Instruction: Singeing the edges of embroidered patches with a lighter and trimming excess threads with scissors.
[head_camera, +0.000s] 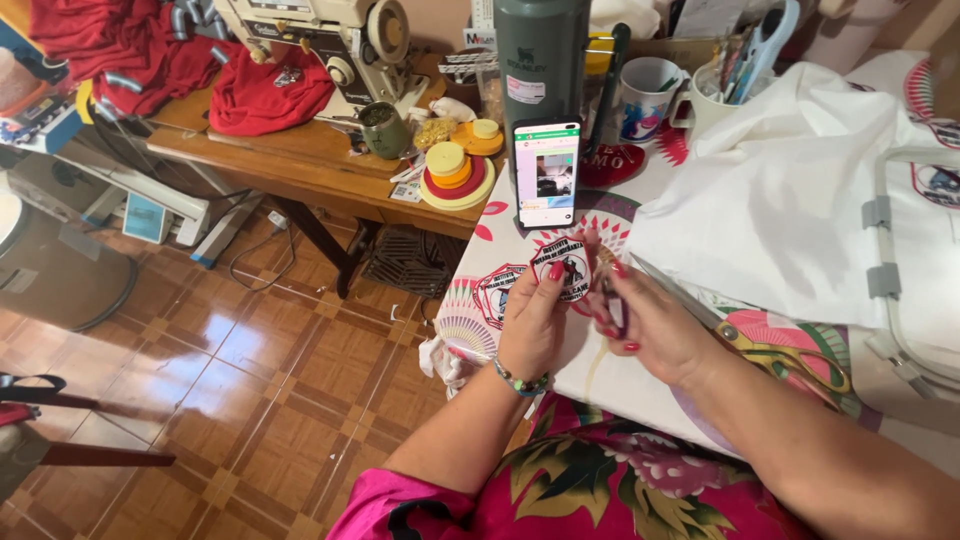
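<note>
Embroidered patch (566, 266), round, white with a red border, was held at centre frame above the printed tablecloth (500, 262). Left hand (532, 318) pinched its lower left edge between thumb and fingers. Right hand (650, 325) was closed around a small tool, apparently small snips (612, 300), at the patch's right edge; the tool itself could not be made out clearly. By judgement the patch was light, thin and flexible, not fragile, best gripped at the rim so the face stays flat. Gold-handled scissors (790, 360) lay on the cloth at right of centre. A phone (546, 172) stood propped against a green flask (541, 60) at upper centre. White fabric (780, 200) lay at upper right.
</note>
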